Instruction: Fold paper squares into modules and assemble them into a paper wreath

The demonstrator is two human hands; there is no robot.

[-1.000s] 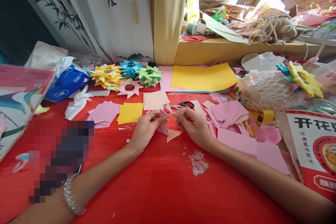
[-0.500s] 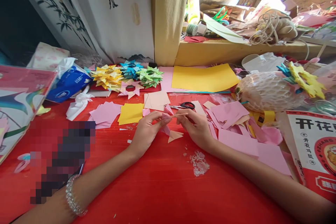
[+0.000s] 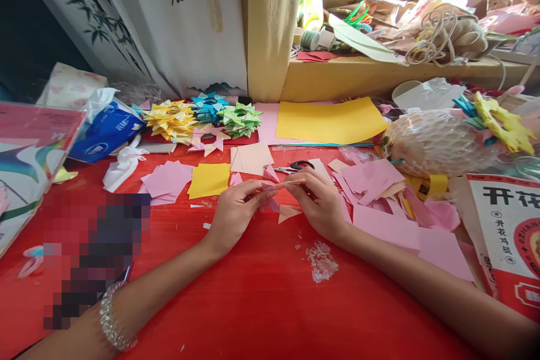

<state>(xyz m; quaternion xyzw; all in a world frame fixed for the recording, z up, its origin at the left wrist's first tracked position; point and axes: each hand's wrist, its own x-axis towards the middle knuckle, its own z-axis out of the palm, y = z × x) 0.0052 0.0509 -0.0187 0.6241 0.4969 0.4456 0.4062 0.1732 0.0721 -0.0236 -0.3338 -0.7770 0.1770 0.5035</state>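
Note:
Over the red table, my left hand pinches a small pink and peach folded paper piece between thumb and fingers. My right hand has its fingers closed on the thin peach edge of the folded paper, a short way to the right. A peach pointed flap hangs below, between the hands. Just behind the fingers lie black-handled scissors, partly hidden, and a stack of peach paper squares. My fingers cover part of the folds.
Pink squares and a yellow square lie left; more pink paper spreads right. Finished folded paper stars line the back beside a large yellow sheet. Clear scraps sit in front. A blue tissue pack stands left.
The view has shifted slightly. Both hands keep their hold on the folded paper, with only a very small movement of the fingers.

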